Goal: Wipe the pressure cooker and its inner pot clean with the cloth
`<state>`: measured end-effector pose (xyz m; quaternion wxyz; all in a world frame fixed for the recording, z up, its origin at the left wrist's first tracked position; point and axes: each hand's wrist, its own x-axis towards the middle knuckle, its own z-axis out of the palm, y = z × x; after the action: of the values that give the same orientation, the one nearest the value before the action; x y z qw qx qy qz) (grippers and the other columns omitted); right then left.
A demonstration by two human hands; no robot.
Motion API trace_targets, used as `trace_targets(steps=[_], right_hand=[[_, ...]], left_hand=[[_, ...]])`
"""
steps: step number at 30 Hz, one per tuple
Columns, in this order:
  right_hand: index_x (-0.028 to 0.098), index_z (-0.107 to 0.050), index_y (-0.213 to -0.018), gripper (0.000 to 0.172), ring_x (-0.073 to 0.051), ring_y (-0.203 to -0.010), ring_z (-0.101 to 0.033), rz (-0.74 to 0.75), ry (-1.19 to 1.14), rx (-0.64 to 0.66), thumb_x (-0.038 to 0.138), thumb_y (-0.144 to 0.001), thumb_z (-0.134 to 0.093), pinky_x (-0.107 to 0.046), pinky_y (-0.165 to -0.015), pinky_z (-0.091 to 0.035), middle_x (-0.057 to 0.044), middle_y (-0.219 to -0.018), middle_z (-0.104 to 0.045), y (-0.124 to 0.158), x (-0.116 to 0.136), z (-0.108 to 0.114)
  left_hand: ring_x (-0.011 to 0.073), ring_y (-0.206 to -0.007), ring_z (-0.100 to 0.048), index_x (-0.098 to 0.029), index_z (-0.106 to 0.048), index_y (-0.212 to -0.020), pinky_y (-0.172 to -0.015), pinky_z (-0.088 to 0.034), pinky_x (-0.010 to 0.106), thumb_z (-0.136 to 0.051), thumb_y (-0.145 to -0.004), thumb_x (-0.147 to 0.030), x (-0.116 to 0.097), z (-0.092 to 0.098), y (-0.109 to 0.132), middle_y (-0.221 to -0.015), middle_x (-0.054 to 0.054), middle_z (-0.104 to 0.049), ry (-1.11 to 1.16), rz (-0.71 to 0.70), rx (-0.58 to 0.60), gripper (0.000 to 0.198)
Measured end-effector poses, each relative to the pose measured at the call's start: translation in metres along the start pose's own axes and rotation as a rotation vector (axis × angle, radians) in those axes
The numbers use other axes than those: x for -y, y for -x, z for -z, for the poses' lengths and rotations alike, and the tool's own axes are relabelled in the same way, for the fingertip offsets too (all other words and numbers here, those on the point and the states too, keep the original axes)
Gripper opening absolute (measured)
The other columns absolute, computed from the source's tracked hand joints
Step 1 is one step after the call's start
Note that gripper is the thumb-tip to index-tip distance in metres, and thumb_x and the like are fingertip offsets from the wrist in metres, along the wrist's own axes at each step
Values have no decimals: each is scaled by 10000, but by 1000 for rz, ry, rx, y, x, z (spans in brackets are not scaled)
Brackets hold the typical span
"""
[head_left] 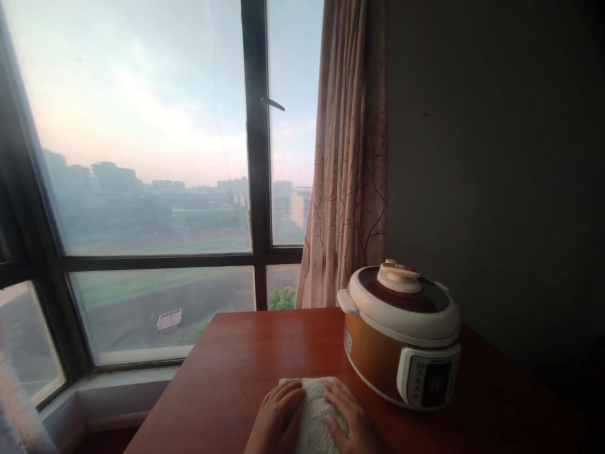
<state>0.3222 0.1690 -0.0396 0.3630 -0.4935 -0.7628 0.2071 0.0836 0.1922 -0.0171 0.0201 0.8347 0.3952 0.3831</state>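
Observation:
A pale, fluffy cloth (316,413) lies on the reddish-brown table at the bottom middle of the head view. My left hand (278,416) rests over its left edge, fingers stretched forward and not wrapped round it. On the right side, my right hand (348,416) lies on the cloth with its fingers spread. Both hands touch the cloth, and its near end runs out of the frame. To the right of my right hand, apart from it, stands an electric pressure cooker (378,353) with a cream lid, an orange-brown body and a control panel.
The table (227,366) has its left edge running toward me and its far edge near the window (155,189). A patterned curtain (347,157) hangs behind the cooker. A dark wall (472,157) fills the right side.

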Motion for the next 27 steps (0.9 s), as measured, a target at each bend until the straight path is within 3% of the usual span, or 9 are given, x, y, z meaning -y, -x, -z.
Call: trace_targets(steps=[11, 14, 17, 20, 23, 24, 25, 27], right_hand=[[219, -699, -1297, 390, -306, -1418, -464, 6, 14, -13, 348, -952, -571, -477, -1177, -403, -83, -1448, -583, 1, 3, 0], [219, -720, -1262, 375, -308, -1362, -535, 34, 0, -121, 363, -962, -547, -463, -1129, -467, -93, -1398, -629, 1, 5, 1], [237, -739, -1213, 356, -290, -1254, -636, 74, -13, -319, 363, -992, -490, -413, -1061, -537, -91, -1319, -690, 8, 18, 19], [300, -729, -1205, 311, -249, -1132, -710, 117, 6, -480, 350, -996, -504, -330, -969, -591, -54, -1238, -738, 22, 45, 66], [327, -742, -1129, 273, -241, -1031, -744, 113, 84, -749, 407, -972, -534, -297, -851, -621, -57, -1118, -776, 26, 64, 141], [307, -747, -1107, 289, -260, -1054, -731, 79, 98, -887, 446, -956, -542, -351, -927, -593, -80, -1117, -769, 22, 63, 169], [282, -741, -1116, 326, -267, -1069, -719, 42, 104, -926, 479, -945, -546, -395, -995, -553, -100, -1144, -754, 15, 56, 198], [211, -714, -1114, 366, -257, -1072, -706, -8, -66, -1132, 475, -952, -518, -430, -1031, -509, -139, -1144, -738, -4, 28, 252]], left_hand=[[265, -1127, -716, -271, -758, -1163, -991, -573, 402, -625, -915, -299, 1, 1, 1, -1208, 107, -757, 57, 16, 21, 283], [276, -1162, -699, -267, -752, -1198, -1017, -552, 410, -639, -901, -342, 8, -1, 6, -1240, 124, -742, 144, 35, -23, 326], [283, -1195, -680, -253, -736, -1233, -1026, -544, 408, -632, -896, -376, 13, 0, 3, -1278, 129, -723, 266, 134, -47, 374], [288, -1202, -673, -240, -734, -1224, -1028, -538, 422, -640, -879, -370, 7, 7, -19, -1274, 129, -725, 362, 271, -57, 380], [278, -1133, -701, -203, -710, -1226, -949, -567, 392, -616, -886, -384, -12, 15, -62, -1255, 149, -727, 515, 364, -47, 396], [267, -1084, -717, -188, -702, -1217, -901, -575, 366, -592, -904, -403, -20, 16, -79, -1234, 155, -731, 586, 391, -34, 396], [255, -1020, -730, -179, -708, -1171, -852, -575, 340, -574, -918, -426, -28, 16, -96, -1173, 151, -747, 628, 413, -32, 379], [222, -805, -725, -191, -727, -967, -706, -540, 285, -538, -939, -473, -43, 12, -130, -890, 98, -761, 580, 442, -53, 340]])
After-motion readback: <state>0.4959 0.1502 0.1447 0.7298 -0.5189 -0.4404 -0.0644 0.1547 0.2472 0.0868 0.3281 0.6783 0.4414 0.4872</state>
